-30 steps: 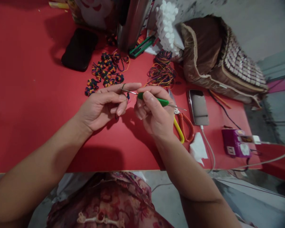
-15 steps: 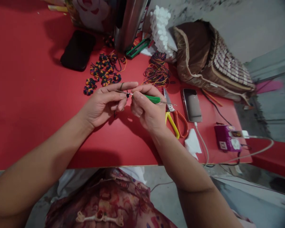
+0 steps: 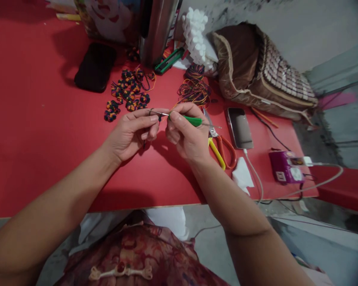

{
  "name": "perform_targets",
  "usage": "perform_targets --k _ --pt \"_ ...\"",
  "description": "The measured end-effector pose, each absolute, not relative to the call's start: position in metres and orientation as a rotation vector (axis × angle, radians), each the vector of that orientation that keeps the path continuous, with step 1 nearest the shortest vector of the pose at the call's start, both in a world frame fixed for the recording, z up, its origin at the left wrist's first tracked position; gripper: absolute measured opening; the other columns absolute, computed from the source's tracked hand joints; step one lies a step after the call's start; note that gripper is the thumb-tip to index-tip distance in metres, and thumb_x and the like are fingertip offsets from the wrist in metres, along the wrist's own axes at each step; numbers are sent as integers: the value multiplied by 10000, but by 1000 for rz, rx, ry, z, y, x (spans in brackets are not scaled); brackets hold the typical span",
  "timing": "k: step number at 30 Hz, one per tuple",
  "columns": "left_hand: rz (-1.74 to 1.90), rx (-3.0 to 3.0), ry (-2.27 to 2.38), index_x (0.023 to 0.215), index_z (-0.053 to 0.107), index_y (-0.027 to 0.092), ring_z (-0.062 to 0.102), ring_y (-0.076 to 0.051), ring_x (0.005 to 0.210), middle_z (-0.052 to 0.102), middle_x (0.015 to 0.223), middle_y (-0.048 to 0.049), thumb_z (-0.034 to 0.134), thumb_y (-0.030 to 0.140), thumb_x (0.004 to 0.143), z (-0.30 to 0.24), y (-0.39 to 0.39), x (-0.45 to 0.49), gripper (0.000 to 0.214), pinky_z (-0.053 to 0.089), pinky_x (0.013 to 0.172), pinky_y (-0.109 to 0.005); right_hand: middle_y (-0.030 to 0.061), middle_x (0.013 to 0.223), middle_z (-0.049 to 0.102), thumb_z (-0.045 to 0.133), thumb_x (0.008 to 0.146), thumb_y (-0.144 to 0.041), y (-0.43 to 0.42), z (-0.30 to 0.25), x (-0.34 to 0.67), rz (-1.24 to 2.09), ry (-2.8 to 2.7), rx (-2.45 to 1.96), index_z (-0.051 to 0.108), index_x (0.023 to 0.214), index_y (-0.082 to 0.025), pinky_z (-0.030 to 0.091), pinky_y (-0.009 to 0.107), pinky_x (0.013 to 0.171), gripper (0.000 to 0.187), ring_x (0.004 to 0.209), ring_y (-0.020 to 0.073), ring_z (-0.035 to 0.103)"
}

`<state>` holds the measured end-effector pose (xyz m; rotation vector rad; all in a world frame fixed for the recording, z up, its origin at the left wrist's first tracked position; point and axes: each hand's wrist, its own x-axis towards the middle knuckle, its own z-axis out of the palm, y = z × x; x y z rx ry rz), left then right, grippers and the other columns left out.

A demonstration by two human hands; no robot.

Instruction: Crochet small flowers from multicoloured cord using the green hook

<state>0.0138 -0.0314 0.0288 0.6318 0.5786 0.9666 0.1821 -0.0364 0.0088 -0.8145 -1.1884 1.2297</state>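
Red tabletop [image 3: 62, 159], left to right: navy-and-orange yarn rosettes [image 3: 130, 85], twelve o'clock of the left hand [image 3: 129, 135], its grip pinching a small dark yarn piece [image 3: 160, 117]. Slim metal crochet hook with green handle [image 3: 193, 120], clasped in the grip of the right hand [image 3: 191, 139], tip toward nine o'clock; metal scissors with yellow and red handles [image 3: 214, 132], four o'clock of that hand.

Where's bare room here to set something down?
Most room: the red table, left side, bordered by the left forearm and black object. A smaller patch lies between that forearm and the right forearm. Crowded: flower-like clusters beyond the left hand; multicoloured thread, scissors and smartphone around the right hand.
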Motion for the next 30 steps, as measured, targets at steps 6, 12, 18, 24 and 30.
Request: perform_targets --k 6,12,18,24,30 --pt "1050 652 638 854 866 123 363 -30 421 609 530 16 835 178 838 29 -36 19 65 304 439 -187 -130 565 498 898 896 -477 -37 10 179 1234 -1169 -756 592 924 -260 340 223 374 376 393 63 355" --pt "1089 638 704 851 851 153 348 -31 405 614 534 29 843 211 837 31 -37 22 60 306 417 -189 -124 587 531 908 891 -475 -37 8 177 1233 -1133 -728 650 964 -258 401 227 413 345 435 67 416" --pt "1049 609 631 744 801 131 374 -12 398 649 544 14 883 195 807 29 -39 25 121 323 410 -155 -68 784 699 899 911 -457 -42 6 178 1226 -1132 -860 802 1111 -310 486 232 514 267 562 71 572" --pt "1051 630 692 789 824 126 393 -18 396 653 556 17 825 150 841 30 -39 24 58 311 393 -151 -5 972 841 866 919 -475 -47 10 177 1362 -1070 -961 855 1132 -323 517 270 550 261 647 130 649" --pt "1047 626 672 782 810 109 382 1 374 656 545 12 806 136 852 31 -38 23 76 301 406 -131 4 1013 846 865 906 -505 -49 11 175 1438 -1021 -917 846 1175 -347 542 294 584 313 663 145 662"
